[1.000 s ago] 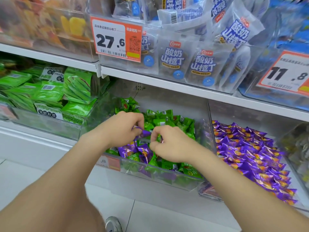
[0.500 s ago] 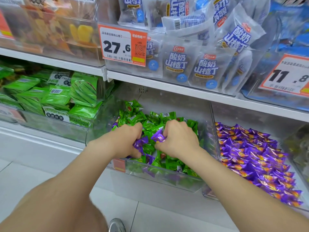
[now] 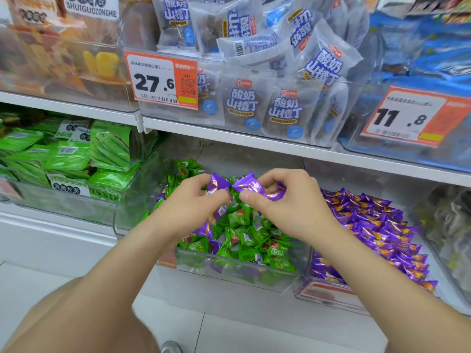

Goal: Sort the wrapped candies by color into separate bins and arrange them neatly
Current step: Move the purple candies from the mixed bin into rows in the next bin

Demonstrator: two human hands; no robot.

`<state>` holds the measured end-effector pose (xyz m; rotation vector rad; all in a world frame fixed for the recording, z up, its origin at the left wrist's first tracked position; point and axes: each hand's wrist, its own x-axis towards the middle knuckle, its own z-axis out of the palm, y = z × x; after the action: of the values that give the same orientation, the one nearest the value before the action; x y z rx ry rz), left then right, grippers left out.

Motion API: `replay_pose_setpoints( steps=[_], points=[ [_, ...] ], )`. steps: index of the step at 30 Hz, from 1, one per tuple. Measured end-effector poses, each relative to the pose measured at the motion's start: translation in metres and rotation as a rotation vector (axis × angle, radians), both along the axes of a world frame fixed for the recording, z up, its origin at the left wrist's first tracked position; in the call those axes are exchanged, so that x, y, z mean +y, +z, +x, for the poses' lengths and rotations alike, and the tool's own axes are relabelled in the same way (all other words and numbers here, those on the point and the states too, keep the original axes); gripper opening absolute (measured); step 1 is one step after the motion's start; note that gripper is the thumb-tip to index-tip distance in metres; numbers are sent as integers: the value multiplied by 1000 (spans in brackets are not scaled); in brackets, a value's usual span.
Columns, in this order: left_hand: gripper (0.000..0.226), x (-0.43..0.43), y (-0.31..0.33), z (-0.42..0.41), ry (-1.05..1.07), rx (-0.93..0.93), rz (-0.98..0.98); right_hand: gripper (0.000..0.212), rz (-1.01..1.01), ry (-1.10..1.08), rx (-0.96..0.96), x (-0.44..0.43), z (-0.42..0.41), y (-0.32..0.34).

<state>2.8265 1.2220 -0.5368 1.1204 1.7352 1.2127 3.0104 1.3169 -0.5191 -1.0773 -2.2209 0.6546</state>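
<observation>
1. My left hand (image 3: pixel 193 201) pinched a purple candy (image 3: pixel 216 186) in curled fingers, above the middle bin (image 3: pixel 229 272).
2. My right hand (image 3: pixel 289 200) gripped purple candies (image 3: pixel 251 186) just right of it.
3. Green candies (image 3: pixel 246 235) lay beneath both hands; the right bin (image 3: pixel 326 294) stood nearby.

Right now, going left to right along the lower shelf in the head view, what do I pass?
Green snack packs → green candies, above which the left hand and right hand each pinch held purple candies → purple candy pile → blurred bin at the far right.
</observation>
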Motion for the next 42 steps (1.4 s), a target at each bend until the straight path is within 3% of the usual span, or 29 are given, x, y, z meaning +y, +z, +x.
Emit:
replay_pose_setpoints(
  steps=[2,4,8,11,14,18,22,24,28,42],
  points=[
    [10,-1,9,22,-27,-246,63,29,-39,58,49,-5,12,3],
    [6,0,17,42,-57,-357,100,27,-44,69,99,-9,26,6],
    [28,6,22,70,-144,-294,153,30,-45,46,117,-12,57,13],
    [22,14,25,93,-142,-293,166,40,-107,102,39,-12,82,14],
    [17,26,26,116,-60,-196,213,52,-295,62,74,-7,109,16],
    [21,40,22,142,-62,60,303,43,-605,-228,187,13,145,13],
    [26,48,18,168,-127,280,394,52,-696,-258,304,33,181,8],
    [27,51,17,181,-159,312,426,49,-613,-230,293,42,198,4],
    [28,59,13,198,-181,388,459,36,-249,-315,106,57,232,-13],
    [38,69,-6,219,-215,699,363,23,14,-393,-263,76,265,-57]
  ],
)
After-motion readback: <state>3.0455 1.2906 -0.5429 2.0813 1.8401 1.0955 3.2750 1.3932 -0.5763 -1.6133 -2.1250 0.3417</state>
